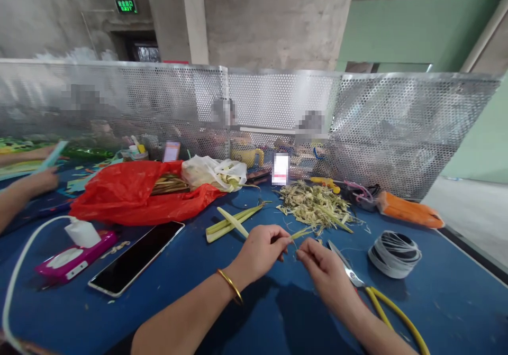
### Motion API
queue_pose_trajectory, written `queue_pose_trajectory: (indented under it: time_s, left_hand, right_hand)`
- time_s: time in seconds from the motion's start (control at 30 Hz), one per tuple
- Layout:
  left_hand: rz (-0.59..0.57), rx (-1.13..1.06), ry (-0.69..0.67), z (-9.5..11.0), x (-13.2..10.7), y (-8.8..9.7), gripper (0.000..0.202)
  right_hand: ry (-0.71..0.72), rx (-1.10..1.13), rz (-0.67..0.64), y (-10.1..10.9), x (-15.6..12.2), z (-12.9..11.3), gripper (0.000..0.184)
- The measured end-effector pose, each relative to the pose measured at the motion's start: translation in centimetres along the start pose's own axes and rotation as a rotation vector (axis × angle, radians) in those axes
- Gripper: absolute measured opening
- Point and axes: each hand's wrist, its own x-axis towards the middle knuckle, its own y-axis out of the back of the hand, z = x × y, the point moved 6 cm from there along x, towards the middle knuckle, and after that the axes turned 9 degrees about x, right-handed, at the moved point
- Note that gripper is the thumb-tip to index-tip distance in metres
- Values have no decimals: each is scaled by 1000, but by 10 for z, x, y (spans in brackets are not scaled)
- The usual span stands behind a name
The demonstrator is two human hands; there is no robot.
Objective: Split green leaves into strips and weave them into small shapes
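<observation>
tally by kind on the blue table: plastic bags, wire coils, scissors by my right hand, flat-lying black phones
plastic bags: 2, crumpled red plastic bag, crumpled white plastic bag
wire coils: 1, grey round wire coil
scissors: 1, yellow-handled metal scissors
black phones: 1, flat black glass smartphone
total: 5

Perforated metal screen (278, 98), concrete wall (278, 16) behind, perhaps a doorway (139, 51).

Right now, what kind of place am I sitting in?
Probably a shared craft workshop. The blue table holds scissors, a pile of leaf trimmings and green leaf strips, and a perforated metal screen divides it from other people working opposite. Bare concrete walls suggest an industrial building.
</observation>
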Motion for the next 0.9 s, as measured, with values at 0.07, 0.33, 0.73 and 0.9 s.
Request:
queue_pose_trajectory:
  time_s: [0.07,0.33,0.73,0.9]
  left_hand:
    - [10,113,-38,-1,-1,-1,21]
    - [-243,541,-409,12,-15,-19,19]
    - [20,77,-33,-3,1,2,22]
    - [24,278,-87,-3,0,1,23]
  right_hand:
    - [190,-256,-36,-5,-7,-16,25]
    - [223,-470,-222,8,-2,-21,21]
    - [92,-73,-47,3,-2,-6,26]
    - [467,-289,-140,-7,-16,-38,19]
